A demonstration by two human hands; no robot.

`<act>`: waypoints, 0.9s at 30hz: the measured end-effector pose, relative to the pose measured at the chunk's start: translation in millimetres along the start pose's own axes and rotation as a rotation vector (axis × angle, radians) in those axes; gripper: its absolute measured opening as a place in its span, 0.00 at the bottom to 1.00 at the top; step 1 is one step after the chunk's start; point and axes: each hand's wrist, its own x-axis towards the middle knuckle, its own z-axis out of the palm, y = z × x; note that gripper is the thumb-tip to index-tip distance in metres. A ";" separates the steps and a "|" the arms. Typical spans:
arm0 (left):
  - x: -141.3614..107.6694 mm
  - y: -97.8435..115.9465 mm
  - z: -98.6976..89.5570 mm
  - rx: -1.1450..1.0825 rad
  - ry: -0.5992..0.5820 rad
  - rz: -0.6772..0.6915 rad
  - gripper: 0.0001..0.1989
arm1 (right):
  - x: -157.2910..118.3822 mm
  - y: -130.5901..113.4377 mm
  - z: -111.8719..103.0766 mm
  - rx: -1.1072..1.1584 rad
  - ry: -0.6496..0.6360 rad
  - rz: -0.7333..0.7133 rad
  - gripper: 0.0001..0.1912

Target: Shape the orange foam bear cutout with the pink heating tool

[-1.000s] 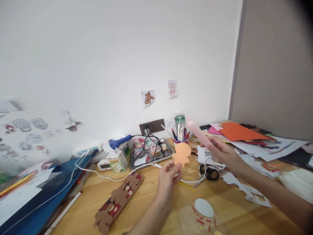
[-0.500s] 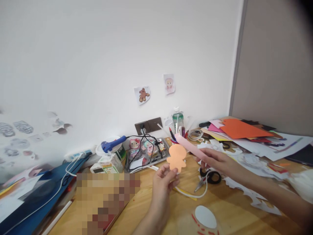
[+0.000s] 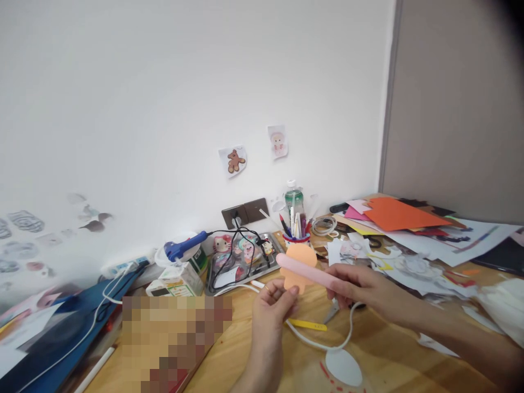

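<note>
My left hand (image 3: 275, 305) pinches the lower edge of a light-orange figure-shaped cutout (image 3: 301, 253) between thumb and fingers. My right hand (image 3: 354, 284) is closed round the right end of a long pink wand-shaped tool (image 3: 306, 271). This tool lies across the front of the cutout and hides its middle; I cannot tell whether they touch. A white cord (image 3: 351, 322) loops over the table and rises towards my right hand. Below that hand, scissors (image 3: 332, 311) show only in part. A yellow strip (image 3: 309, 325) and a white oval piece (image 3: 344, 367) are on the table.
Behind my hands stand a pen cup (image 3: 297, 238) and a bottle (image 3: 293, 199). A metal tray (image 3: 268, 267) with cartoon pieces and black cables lies left, near a blue glue gun (image 3: 184, 246). Coloured paper (image 3: 405, 213) and scraps cover the right side. A blurred patch hides the front left.
The pink tool has come down and left, from beside the cutout to across its front. My right hand has lowered and covers more of the scissors. The view has shifted slightly right.
</note>
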 end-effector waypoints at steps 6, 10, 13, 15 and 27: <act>-1.8 0.7 1.7 0.010 0.046 -0.002 0.13 | 0.9 1.7 1.1 0.019 -0.011 -0.011 0.14; -0.3 -1.5 2.7 0.007 0.123 -0.042 0.15 | 0.6 3.9 1.3 -0.005 0.002 0.005 0.15; -0.3 -1.8 3.3 0.027 0.128 -0.032 0.16 | -0.3 2.7 0.2 -0.027 -0.002 0.033 0.16; -1.2 -0.7 3.9 0.038 0.116 -0.032 0.16 | -0.6 1.0 -0.6 -0.030 0.002 0.038 0.17; -4.7 6.1 6.4 0.103 0.118 -0.066 0.16 | -0.2 4.0 0.1 -0.062 0.071 0.033 0.17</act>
